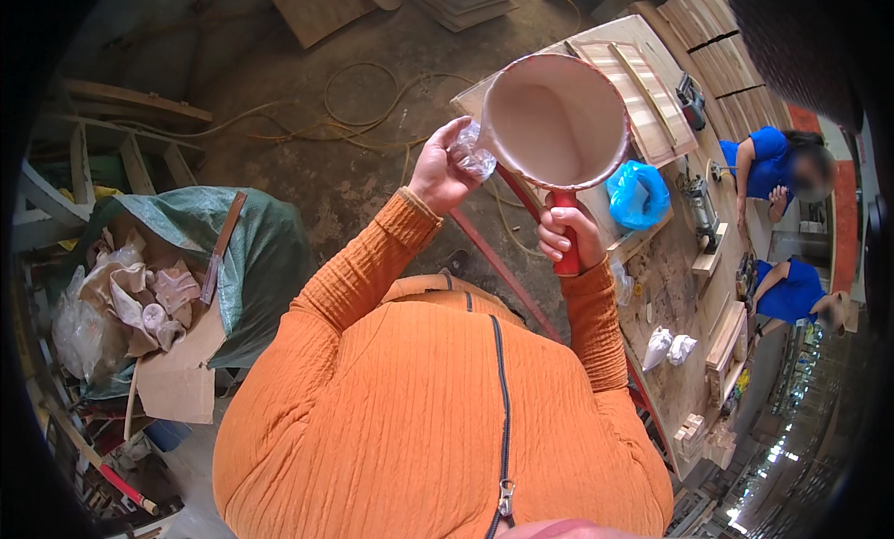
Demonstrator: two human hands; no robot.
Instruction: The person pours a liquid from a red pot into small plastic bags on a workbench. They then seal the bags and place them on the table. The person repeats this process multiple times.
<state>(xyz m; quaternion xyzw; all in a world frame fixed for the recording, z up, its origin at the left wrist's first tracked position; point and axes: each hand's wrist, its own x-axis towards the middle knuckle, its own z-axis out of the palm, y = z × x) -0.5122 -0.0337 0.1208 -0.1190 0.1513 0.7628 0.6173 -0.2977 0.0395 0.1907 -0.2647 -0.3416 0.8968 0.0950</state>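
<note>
My right hand (575, 233) is wrapped round the red handle of a saucepan (603, 106) with a chipped-looking rim. The pan is tilted so that its pale beige inside shows; whether a liquid lies in it I cannot tell. At the pan's left rim, my left hand (434, 174) holds a crumpled piece of clear plastic (472, 153), its fingers curled behind it. Just right of the pan, a blue plastic bag (639, 195) lies open on the wooden worktable (652, 297).
Wood panels (643, 92), a nail gun (690, 101) and small white bags (657, 347) are on the table. Two people in blue (769, 157) are beyond it. A green tarp sack (265, 250) of scraps stands left; a yellow hose (372, 120) crosses the floor.
</note>
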